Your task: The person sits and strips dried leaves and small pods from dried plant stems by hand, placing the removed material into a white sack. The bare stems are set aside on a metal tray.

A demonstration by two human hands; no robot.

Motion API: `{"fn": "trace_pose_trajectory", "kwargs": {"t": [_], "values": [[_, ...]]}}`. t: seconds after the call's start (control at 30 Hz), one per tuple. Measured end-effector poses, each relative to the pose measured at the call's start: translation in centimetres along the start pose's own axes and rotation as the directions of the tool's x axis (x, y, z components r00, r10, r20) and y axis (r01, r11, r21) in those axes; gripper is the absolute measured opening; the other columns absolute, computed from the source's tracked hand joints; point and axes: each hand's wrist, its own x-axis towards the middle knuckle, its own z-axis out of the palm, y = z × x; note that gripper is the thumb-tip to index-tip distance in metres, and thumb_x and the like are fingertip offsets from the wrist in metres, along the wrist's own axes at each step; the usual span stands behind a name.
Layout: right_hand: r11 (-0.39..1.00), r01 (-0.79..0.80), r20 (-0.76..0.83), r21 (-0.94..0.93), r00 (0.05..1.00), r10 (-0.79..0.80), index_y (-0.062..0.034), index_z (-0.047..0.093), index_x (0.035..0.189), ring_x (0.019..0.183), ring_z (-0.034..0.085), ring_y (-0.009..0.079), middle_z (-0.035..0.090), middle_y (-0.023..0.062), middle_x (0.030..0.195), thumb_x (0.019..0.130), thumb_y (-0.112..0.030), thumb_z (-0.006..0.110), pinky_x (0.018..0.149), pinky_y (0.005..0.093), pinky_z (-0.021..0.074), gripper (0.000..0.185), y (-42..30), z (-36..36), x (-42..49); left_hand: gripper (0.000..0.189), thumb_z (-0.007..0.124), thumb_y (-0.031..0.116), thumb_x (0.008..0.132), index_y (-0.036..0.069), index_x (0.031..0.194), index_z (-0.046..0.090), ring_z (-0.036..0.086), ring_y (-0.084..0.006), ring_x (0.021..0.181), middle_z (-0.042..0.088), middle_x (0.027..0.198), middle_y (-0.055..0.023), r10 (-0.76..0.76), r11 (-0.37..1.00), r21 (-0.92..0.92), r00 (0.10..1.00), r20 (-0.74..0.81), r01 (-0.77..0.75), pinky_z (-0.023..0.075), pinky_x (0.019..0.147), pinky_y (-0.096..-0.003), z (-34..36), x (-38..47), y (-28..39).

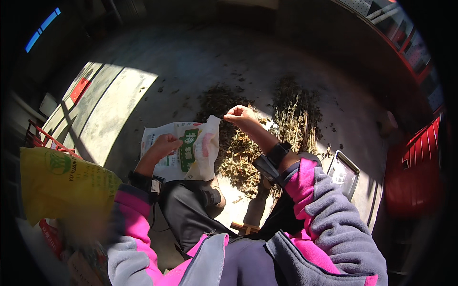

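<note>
A white woven plastic sack [168, 128] with green and pink printing and writing lies before me, beside my bent leg. My left hand [161, 147] is over the sack's printed face with its fingers curled. Whether anything is between those fingertips is too small to make out. At the sack's raised upper right corner, my right hand [241, 116] has thumb and forefinger pinched together, with the corner drawn up to them. Beneath my right forearm are dried leafy plants [245, 153] on the concrete floor.
More dried stalks [295, 114] lie in a bundle further right. A metal tray [342, 175] rests on the floor to the right, near a red object [411, 175]. On the left, a yellow sack [68, 182] stands close by my arm. A small wooden piece [245, 227] shows between my legs.
</note>
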Motion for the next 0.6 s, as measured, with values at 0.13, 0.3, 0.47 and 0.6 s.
{"fn": "trace_pose_trajectory", "kwargs": {"t": [0.13,0.3,0.47,0.6], "values": [[0.92,0.147,0.04,-0.363,0.989,-0.143,-0.0018,0.064,0.098,0.082,0.064,0.0207,0.067,0.0104,0.089,0.071,-0.023,0.076,0.079,0.032,0.0512,0.036,6.7,-2.1,2.8,0.036,0.071,0.031,0.08,0.004,0.102,0.064,0.061,-0.0137,0.077,0.064,0.089,-0.0045,0.084,0.983,0.143,0.976,0.199,-0.114,0.0484,0.069,-0.0289,1.2,3.0,-0.4],[0.777,-0.109,-0.104,-0.62,0.993,0.057,-0.0103,0.049,0.126,0.114,0.048,0.0368,0.046,0.0242,0.12,0.065,-0.035,0.081,0.098,0.042,0.0414,0.073,18.4,-6.9,3.5,0.055,0.075,0.042,0.072,0.016,0.119,0.062,0.037,-0.037,0.127,0.039,0.132,-0.0222,-0.089,0.911,0.4,0.898,0.43,-0.101,0.032,0.104,-0.0427,7.7,9.2,-5.1],[0.664,-0.246,-0.172,-0.706,0.969,0.176,-0.0135,0.036,0.137,0.121,0.041,0.0413,0.037,0.0284,0.129,0.064,-0.038,0.082,0.102,0.0444,0.0377,0.09,25.1,-10.7,5.6,0.065,0.076,0.051,0.064,0.018,0.118,0.062,0.036,-0.0432,0.124,0.03,0.136,-0.0293,-0.089,0.859,0.497,0.921,0.378,-0.121,0.0359,0.1,-0.0433,10.3,15.5,-10.9],[0.717,-0.259,-0.098,-0.647,0.961,0.259,-0.0086,0.063,0.104,0.099,0.06,0.0259,0.063,0.0135,0.104,0.071,-0.029,0.078,0.086,0.0359,0.0485,0.041,28.3,-11.3,9.3,0.056,0.076,0.034,0.065,0.007,0.111,0.061,0.044,-0.0411,0.116,0.046,0.12,-0.0233,0.065,0.88,0.449,0.975,0.213,-0.157,0.0404,0.094,-0.042,10.6,18.9,-14.2]]}}
